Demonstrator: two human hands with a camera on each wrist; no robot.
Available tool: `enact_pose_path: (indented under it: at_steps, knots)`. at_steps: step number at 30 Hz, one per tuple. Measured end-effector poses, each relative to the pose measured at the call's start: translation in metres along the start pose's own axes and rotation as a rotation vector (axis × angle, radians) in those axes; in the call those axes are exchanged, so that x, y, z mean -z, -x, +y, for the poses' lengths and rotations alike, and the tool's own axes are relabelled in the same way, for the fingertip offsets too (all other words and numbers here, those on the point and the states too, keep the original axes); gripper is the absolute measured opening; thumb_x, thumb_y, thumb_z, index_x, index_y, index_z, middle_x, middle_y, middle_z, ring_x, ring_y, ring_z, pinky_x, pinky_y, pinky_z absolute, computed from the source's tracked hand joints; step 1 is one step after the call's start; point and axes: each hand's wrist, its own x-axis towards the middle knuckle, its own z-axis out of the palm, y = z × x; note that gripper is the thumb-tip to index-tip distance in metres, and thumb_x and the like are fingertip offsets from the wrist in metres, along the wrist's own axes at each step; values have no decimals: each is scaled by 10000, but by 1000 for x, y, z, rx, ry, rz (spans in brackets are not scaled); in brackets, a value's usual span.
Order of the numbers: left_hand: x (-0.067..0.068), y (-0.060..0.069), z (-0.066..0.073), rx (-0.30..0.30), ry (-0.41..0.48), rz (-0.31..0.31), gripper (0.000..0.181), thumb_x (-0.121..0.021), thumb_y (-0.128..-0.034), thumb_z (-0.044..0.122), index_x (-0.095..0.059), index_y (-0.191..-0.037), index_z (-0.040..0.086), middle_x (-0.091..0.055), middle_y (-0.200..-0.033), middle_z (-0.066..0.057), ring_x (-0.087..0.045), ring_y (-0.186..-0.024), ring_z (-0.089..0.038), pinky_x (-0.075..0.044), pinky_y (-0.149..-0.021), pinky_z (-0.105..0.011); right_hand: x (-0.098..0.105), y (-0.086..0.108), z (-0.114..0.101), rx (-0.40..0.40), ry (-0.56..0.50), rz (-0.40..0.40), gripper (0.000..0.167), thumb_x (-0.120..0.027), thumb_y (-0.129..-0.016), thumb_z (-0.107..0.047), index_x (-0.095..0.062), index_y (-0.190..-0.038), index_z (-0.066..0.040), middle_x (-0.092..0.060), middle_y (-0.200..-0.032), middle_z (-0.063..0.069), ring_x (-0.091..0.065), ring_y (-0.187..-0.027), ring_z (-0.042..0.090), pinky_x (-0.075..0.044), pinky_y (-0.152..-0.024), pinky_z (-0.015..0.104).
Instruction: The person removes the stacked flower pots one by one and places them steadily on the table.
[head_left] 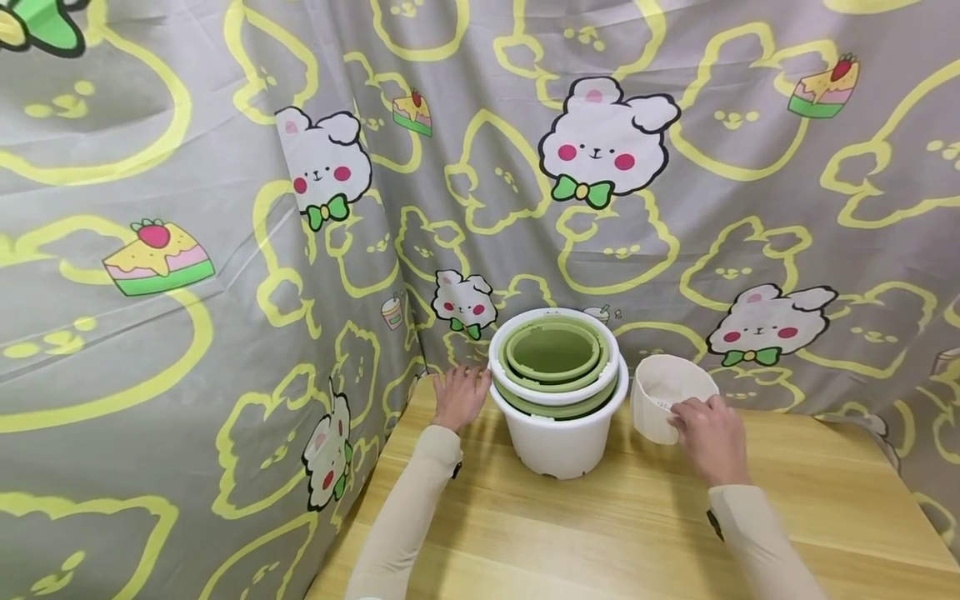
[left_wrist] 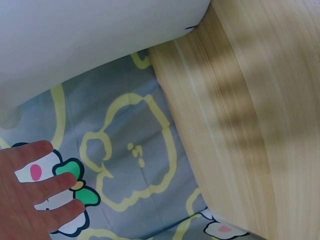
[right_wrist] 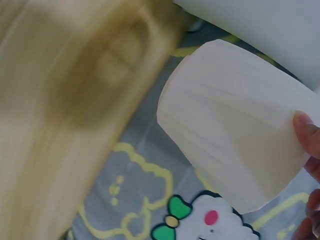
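Note:
Nested white and green flowerpots make a stack, with a white pot (head_left: 558,450) outermost and a green pot (head_left: 555,332) innermost. To its left is my left hand (head_left: 460,398), fingers spread, the fingertips close to the upper white rim; whether they touch it I cannot tell. The left wrist view shows those fingers (left_wrist: 55,187) straight and apart from the white wall (left_wrist: 95,37). My right hand (head_left: 711,437) pinches the rim of a small cream pot (head_left: 648,417) right of the stack. In the right wrist view the thumb (right_wrist: 307,132) presses on the cream pot's side.
Everything stands over a wooden table (head_left: 525,542). A grey curtain (head_left: 480,75) with cartoon rabbits hangs close behind the pots and along the left side. The stack sits near the table's back edge.

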Motion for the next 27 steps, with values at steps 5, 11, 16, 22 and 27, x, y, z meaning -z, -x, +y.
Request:
enact_pose_path:
  at_steps: [5,11,16,22,27]
  knots:
    - [-2,0,-1,6,6,-16,726,-144,-1078,610,-573,-1473,177,-508,-1555,-167,-394,-1479,-440,-137,-1196,-733,-10,13,1,9,-14,-23,214,-904,-648,-2,-765,-811,-6,-765,-791,116,-525,-637,323,-382,-540,434]
    - [-1,1,0,3,4,-10,723,-149,-1082,600,-577,-1468,165,-512,-1548,-173,-400,-1473,-446,-148,-1191,-733,-20,24,-2,-4,-36,-52,217,-900,-647,10,-761,-812,-14,-760,-789,107,-523,-646,305,-379,-544,410]
    - [-2,1,-1,-6,7,-2,713,-157,-1085,592,-600,-1446,166,-533,-1526,-176,-416,-1460,-447,-156,-1187,-741,-30,32,-3,-26,-33,-79,215,-898,-645,26,-765,-809,-15,-759,-784,105,-518,-646,301,-390,-556,416]
    - [-2,1,1,2,19,-11,723,-146,-1084,598,-592,-1458,168,-521,-1536,-176,-400,-1473,-443,-138,-1202,-732,-38,39,-4,-28,-32,-91,217,-907,-639,28,-764,-796,-18,-756,-782,98,-512,-637,297,-379,-533,408]
    - [-2,0,0,1,29,-9,715,-148,-1089,597,-593,-1458,175,-513,-1543,-177,-393,-1480,-447,-128,-1203,-739,-43,39,-3,-27,-40,-98,207,-899,-660,17,-766,-814,-22,-757,-798,87,-514,-662,293,-376,-540,406]
